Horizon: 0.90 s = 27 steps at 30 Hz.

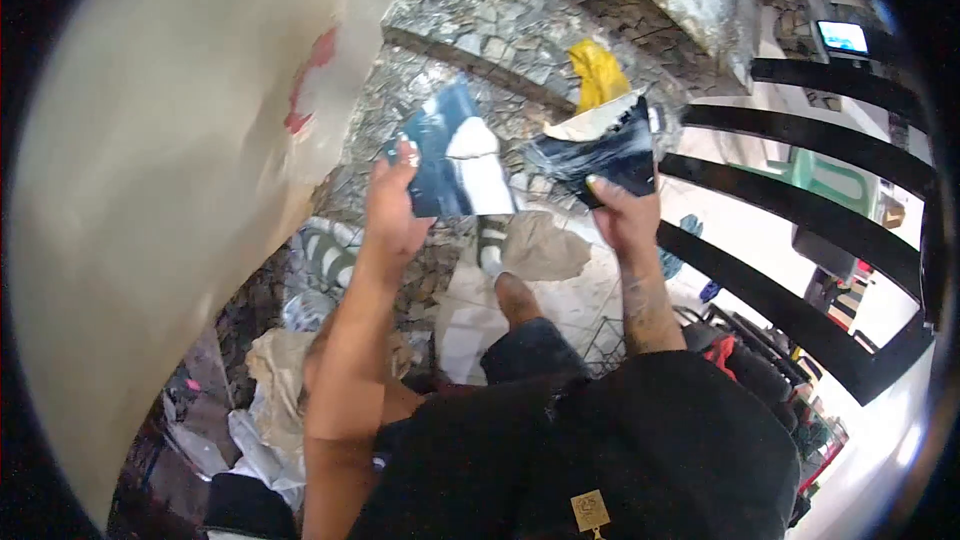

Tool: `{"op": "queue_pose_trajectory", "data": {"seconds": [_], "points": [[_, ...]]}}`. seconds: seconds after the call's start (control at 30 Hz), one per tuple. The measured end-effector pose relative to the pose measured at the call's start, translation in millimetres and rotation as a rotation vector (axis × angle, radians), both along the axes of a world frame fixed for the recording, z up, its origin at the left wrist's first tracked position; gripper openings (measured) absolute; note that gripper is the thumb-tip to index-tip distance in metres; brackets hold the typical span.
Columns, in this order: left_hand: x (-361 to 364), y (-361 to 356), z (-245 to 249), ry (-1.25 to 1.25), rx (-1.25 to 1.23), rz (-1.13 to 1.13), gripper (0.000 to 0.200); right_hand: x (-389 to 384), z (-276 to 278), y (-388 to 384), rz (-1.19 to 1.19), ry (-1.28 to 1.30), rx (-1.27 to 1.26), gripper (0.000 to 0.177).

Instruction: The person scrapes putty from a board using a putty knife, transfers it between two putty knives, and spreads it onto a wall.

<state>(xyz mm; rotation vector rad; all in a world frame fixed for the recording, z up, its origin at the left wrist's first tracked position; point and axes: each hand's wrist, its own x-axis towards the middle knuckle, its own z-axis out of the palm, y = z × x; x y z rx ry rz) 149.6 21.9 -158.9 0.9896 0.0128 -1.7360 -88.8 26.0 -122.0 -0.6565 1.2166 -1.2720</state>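
Note:
My left hand (393, 202) grips the left edge of a flat blue piece (437, 162), thumb on its upper face. A patch of thick white paste (480, 170) covers the right part of that piece. In my right hand (626, 215) is a dark flat piece (610, 162) with a jagged, white-smeared top edge, pinched at its lower corner with the thumb on top. The two pieces are held up side by side, apart from each other, over stone-patterned steps. A yellow cloth (598, 75) lies just beyond the dark piece.
Stone-patterned steps (480, 15) rise ahead. A pale wall (200, 90) with a red patch curves along the left. Black railing bars (790, 180) run down the right, with a green plastic chair (835, 180) beyond. Crumpled brown paper (545, 245) lies near my feet.

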Motion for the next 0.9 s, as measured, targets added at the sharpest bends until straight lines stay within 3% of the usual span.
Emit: {"op": "queue_pose_trajectory", "data": {"seconds": [0.07,0.1,0.2,0.27,0.33,0.47,0.53,0.63,0.7,0.73,0.8,0.83,0.9], "points": [[-10.8,-3.9,13.5,-0.072,0.072,0.033,0.032,-2.7,2.9,7.7,0.056,0.279,-0.066,0.064],[-16.9,-3.9,9.2,-0.076,0.058,0.052,0.031,-2.3,-5.6,6.9,0.122,0.509,-0.215,0.074],[-30.2,-5.7,-3.8,-0.089,0.031,0.102,0.028,-2.0,-6.9,9.8,0.405,0.86,-0.539,0.073],[-40.8,-6.3,0.7,-0.091,0.032,0.114,0.026,14.9,0.5,9.2,0.433,0.673,-0.66,0.065],[-45.0,-5.1,-8.8,-0.034,0.016,0.103,0.022,21.3,0.6,11.7,0.469,0.689,-0.686,0.064],[-52.7,1.7,-17.8,-0.03,0.084,0.038,0.022,13.3,-11.9,17.7,0.537,0.942,-0.652,0.067],[-51.2,9.2,-23.5,-0.243,0.111,-0.005,0.022,1.4,-42.3,22.2,0.511,0.975,-0.622,0.064],[-41.0,10.2,6.3,0.01,0.013,0.006,0.018,-15.4,-83.6,34.7,0.537,1.116,-0.393,0.052],[-39.0,14.9,23.8,-0.144,-0.068,-0.027,0.019,-9.8,-117.5,45.1,0.574,1.077,-0.233,0.052],[-37.5,15.1,19.6,0.038,-0.093,-0.008,0.021,-2.2,-135.9,53.6,0.578,1.054,-0.176,0.052],[-23.9,17.7,16.2,-0.428,-0.069,-0.198,0.024,28.3,-161.0,66.8,0.546,0.996,-0.065,0.052],[-20.3,19.0,18.7,-0.296,0.008,-0.159,0.029,45.2,-171.5,73.2,0.526,0.969,-0.026,0.052],[-7.7,29.0,18.6,-0.952,-0.28,-0.314,0.034,92.8,-175.1,80.1,0.443,0.917,0.05,0.052]]}}
